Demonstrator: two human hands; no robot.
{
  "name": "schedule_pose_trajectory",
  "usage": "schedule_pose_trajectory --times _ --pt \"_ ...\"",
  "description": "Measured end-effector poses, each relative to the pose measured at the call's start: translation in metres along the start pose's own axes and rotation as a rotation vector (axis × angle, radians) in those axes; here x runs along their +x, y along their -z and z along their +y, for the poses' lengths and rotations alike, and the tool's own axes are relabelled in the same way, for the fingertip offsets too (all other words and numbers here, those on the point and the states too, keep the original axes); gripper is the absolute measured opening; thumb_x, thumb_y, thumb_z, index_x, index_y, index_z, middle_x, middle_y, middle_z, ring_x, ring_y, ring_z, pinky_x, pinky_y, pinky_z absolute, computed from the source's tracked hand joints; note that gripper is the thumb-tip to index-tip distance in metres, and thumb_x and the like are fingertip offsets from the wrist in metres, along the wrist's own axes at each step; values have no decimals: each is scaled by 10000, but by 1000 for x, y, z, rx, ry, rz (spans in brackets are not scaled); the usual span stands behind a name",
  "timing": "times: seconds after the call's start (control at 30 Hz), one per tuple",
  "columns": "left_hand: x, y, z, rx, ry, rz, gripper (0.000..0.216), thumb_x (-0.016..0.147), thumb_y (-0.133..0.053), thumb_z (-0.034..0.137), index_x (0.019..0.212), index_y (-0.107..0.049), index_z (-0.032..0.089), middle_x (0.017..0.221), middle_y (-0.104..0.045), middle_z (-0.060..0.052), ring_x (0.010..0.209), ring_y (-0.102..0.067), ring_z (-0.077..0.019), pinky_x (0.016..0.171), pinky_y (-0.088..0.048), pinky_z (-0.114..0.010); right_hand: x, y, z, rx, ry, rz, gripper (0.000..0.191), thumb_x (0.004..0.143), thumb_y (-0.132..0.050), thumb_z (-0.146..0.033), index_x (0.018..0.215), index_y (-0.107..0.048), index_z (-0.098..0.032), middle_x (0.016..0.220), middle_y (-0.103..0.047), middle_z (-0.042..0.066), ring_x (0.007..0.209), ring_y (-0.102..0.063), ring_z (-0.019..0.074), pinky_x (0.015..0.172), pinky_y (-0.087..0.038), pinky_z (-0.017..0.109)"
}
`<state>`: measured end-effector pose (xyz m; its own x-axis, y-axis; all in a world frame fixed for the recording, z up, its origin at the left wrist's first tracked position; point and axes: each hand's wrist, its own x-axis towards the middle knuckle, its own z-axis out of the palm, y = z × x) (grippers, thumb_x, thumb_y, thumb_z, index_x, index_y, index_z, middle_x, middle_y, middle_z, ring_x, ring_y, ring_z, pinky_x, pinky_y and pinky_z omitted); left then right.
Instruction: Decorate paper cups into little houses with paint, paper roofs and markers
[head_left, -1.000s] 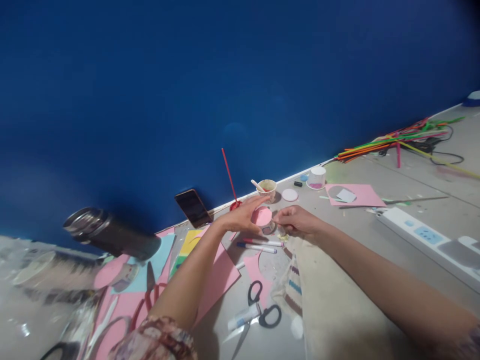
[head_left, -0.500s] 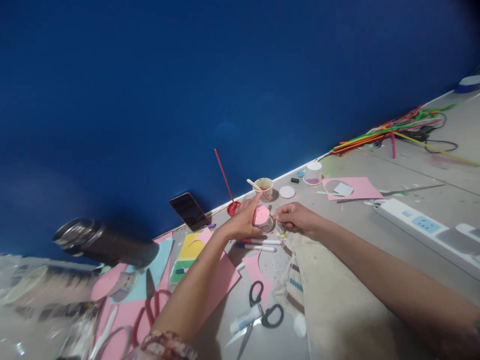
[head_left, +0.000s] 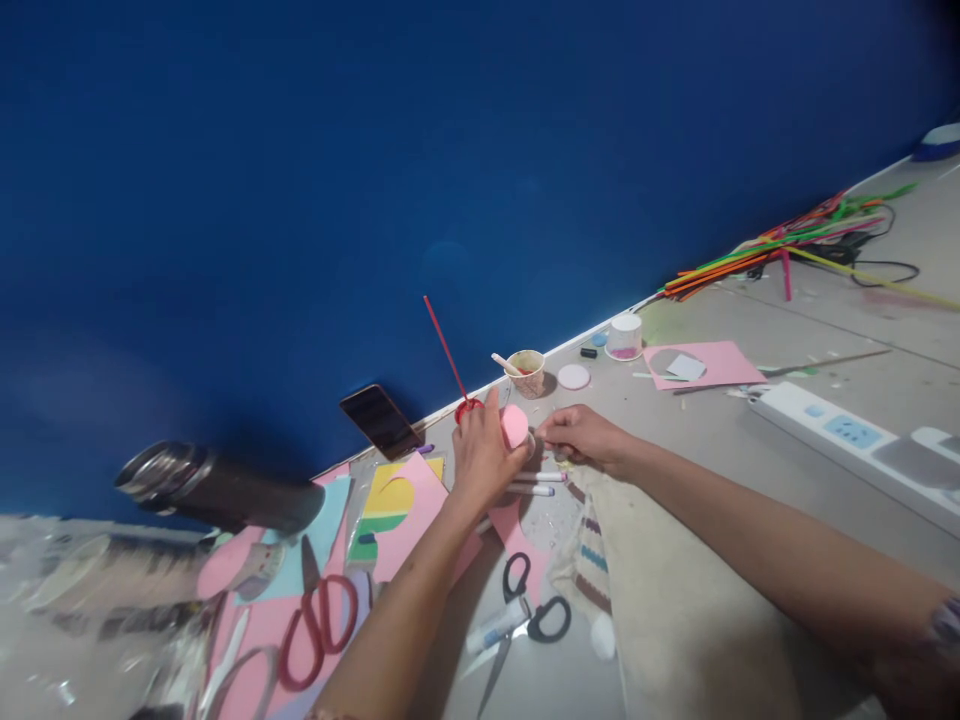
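1. Now the left hand (head_left: 480, 455) is curled around a small cup topped with a pink paper disc (head_left: 514, 425), its grip closed on the cup with the thumb up beside the disc
2. The right hand (head_left: 581, 437) sits just right of the cup, fingertips pressed together in a pinch near the disc's edge; what they pinch is too small to tell
3. Both hands work low over the grey worktop (head_left: 750, 450), close to the blue wall (head_left: 450, 150)
4. Two marker pens (head_left: 536, 483) lie just beneath the hands, side by side
5. A red brush (head_left: 445, 345) stands tilted in a red pot just behind the left hand, and a paper cup with a spoon (head_left: 526, 370) stands near it, beside a white disc (head_left: 574, 376)
6. A phone (head_left: 380, 420) leans against the wall to the left
7. Nearer the person lie black-handled scissors (head_left: 532, 610) and a glue stick (head_left: 495, 628); red-handled scissors (head_left: 319, 625) rest on pink paper further left
8. A striped cloth (head_left: 589, 560) lies under the right forearm
9. A pink sheet with a round hole (head_left: 697, 363) lies to the right, a white power strip (head_left: 847, 440) near it, and coloured pipe cleaners (head_left: 780, 250) well apart by the wall
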<state>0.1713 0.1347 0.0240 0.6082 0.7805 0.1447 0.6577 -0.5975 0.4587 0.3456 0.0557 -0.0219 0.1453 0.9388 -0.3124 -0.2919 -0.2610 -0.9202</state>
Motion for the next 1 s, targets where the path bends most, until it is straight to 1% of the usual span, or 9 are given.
schedule_pose_trajectory --times 0.1,0.13,0.23,0.27,0.33,0.43,0.5,0.77,1.0 --pt "-5 9 -2 -30 -34 -25 996 734 -842 398 1593 -382 193 1475 -523 -221 1412 -429 -439 1166 -334 -594 1 -6 0 -10 -19 -22 241 761 -807 -346 681 -661 -171 449 -489 -66 379 -304 40 376 -170 188" --pt "-5 13 -5 -71 -57 -22 973 746 -828 382 1594 -387 198 1489 -506 -209 1417 -433 -416 1177 -341 -577 1 -7 0 -15 -30 -29 262 773 -804 -366 675 -658 -172 428 -457 -75 367 -288 39 370 -156 187" --pt "-3 27 -16 -158 -137 9 621 856 -710 316 1458 -582 228 1457 -525 -153 1373 -494 -335 1196 -365 -514 2 -10 -3 -18 -61 -28 300 792 -800 -403 670 -645 -177 413 -438 -81 341 -262 35 350 -126 184" --pt "-2 30 -20 -163 -158 2 506 879 -682 299 1380 -653 232 1436 -542 -142 1362 -509 -324 1198 -370 -505 3 -11 -4 -15 -70 -27 311 798 -797 -409 663 -635 -180 408 -435 -82 332 -254 33 344 -120 183" --pt "1 34 -25 -165 -184 -45 389 892 -680 285 1275 -730 238 1442 -555 -135 1391 -500 -326 1209 -366 -503 3 -13 -7 -4 -82 -30 334 813 -786 -413 643 -608 -186 396 -428 -82 318 -249 33 331 -119 182" --pt "6 32 -29 -178 -201 -130 391 889 -719 282 1278 -745 251 1509 -546 -133 1465 -455 -334 1239 -338 -510 5 -15 -9 15 -88 -41 343 836 -767 -406 637 -585 -194 387 -429 -81 303 -267 40 316 -142 181" --pt "9 30 -30 -172 -197 -152 388 883 -738 269 1270 -755 248 1530 -548 -135 1482 -443 -337 1253 -320 -516 7 -16 -9 26 -88 -45 342 843 -762 -408 645 -578 -199 383 -426 -85 293 -268 43 307 -150 181" --pt "14 24 -36 -145 -201 -168 428 873 -757 251 1300 -748 238 1541 -579 -128 1482 -450 -325 1265 -306 -551 12 -17 -11 53 -97 -75 358 821 -809 -376 660 -544 -197 378 -428 -99 298 -264 27 310 -170 143" --pt "17 18 -44 -134 -199 -184 431 908 -744 295 1338 -737 257 1582 -562 -125 1506 -444 -321 1277 -290 -566 12 -18 -10 44 -128 -95 356 912 -736 -338 660 -532 -191 380 -422 -96 288 -231 19 306 -153 145"
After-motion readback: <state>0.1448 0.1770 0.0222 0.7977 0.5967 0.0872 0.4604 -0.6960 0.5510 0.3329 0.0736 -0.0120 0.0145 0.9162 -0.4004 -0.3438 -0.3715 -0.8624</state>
